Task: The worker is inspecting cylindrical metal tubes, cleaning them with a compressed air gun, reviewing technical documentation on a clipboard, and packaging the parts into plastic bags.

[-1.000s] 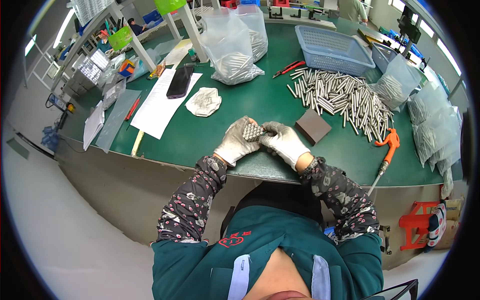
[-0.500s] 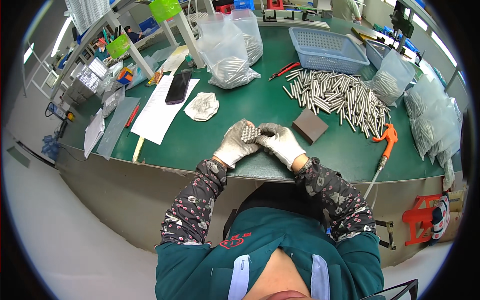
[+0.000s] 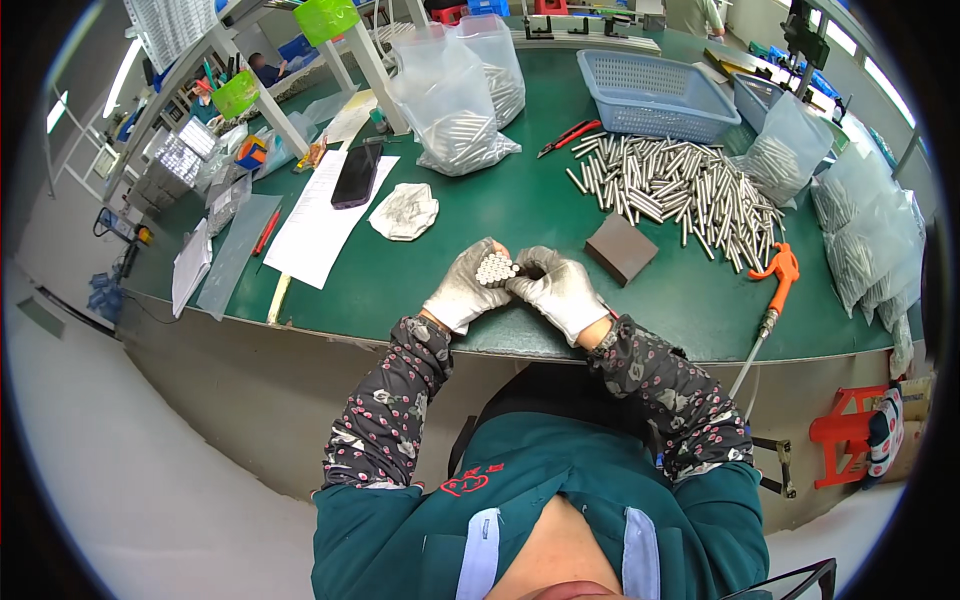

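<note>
Near the front edge of the green table, the gloved left hand grips a bundle of metal pins; the gloved right hand curls against its right side. Beyond lie a brown block and loose pins.

The bundle of rods in the matt, smudged cloth gloves is bright metal, as are the smooth, shiny loose rods at far right. The desk has a smooth green top with a faint sheen, under a matt brown block, a glossy dark phone, flat white paper and a crumpled rag. Farther off, the blue basket is perforated plastic and the bags are thin, cloudy plastic.
</note>
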Tool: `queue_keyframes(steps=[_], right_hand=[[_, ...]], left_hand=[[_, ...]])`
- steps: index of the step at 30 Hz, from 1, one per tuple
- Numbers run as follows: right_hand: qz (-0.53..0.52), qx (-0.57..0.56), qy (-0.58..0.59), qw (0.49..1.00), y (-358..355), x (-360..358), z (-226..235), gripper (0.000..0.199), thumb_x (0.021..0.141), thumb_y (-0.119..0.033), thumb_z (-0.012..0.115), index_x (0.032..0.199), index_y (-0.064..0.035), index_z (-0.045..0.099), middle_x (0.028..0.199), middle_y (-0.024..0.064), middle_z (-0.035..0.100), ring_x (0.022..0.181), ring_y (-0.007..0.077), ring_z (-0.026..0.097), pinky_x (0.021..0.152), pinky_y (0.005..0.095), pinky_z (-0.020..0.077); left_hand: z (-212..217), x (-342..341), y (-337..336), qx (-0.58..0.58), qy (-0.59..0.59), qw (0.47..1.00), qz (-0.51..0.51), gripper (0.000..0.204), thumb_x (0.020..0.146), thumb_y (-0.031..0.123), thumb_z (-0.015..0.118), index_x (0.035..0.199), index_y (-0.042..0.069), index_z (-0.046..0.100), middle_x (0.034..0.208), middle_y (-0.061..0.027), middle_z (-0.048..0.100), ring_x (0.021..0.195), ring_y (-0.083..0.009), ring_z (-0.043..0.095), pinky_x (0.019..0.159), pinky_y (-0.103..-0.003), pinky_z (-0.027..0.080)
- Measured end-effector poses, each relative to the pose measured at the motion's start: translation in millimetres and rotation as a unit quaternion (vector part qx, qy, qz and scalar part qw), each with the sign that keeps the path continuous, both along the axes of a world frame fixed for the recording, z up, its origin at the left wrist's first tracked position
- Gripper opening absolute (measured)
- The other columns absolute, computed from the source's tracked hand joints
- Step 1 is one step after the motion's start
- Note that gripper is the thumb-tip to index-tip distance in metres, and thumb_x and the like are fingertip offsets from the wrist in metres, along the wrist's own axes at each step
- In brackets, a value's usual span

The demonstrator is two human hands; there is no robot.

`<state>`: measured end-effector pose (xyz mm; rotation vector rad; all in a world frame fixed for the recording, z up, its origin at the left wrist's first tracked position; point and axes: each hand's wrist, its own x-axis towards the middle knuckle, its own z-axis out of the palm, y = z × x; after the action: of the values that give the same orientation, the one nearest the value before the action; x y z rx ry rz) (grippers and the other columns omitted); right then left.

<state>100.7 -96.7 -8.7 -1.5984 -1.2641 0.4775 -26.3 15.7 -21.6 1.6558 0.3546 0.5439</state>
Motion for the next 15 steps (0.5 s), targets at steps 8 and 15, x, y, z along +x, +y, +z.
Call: queue_keyframes(steps=[8, 15], right_hand=[[-0.002, 0.031, -0.006, 0.999, -6.0, -3.1, 0.0, 0.024, 0.072, -0.02, 0.064, 0.09, -0.0035, 0.061, 0.083, 0.0143, 0.065, 0.076, 0.0285, 0.062, 0.069, 0.035, 0.0478], [-0.003, 0.01, -0.016, 1.0, -5.0, -0.6, -4.9, 0.028, 0.074, -0.023, 0.062, 0.095, -0.0054, 0.06, 0.085, 0.0142, 0.065, 0.08, 0.0288, 0.062, 0.076, 0.0351, 0.0469]], left_hand=[[-3.4, -1.4, 0.5, 0.082, 0.0, 0.997, 0.007, 0.041, 0.061, -0.002, 0.07, 0.095, 0.007, 0.05, 0.085, 0.0001, 0.054, 0.079, -0.0099, 0.053, 0.073, -0.024, 0.045], [-7.1, 3.3, -1.4, 0.225, 0.002, 0.973, 0.058, 0.036, 0.063, 0.005, 0.071, 0.091, 0.007, 0.049, 0.077, -0.0056, 0.059, 0.072, -0.0205, 0.06, 0.065, -0.029, 0.048]])
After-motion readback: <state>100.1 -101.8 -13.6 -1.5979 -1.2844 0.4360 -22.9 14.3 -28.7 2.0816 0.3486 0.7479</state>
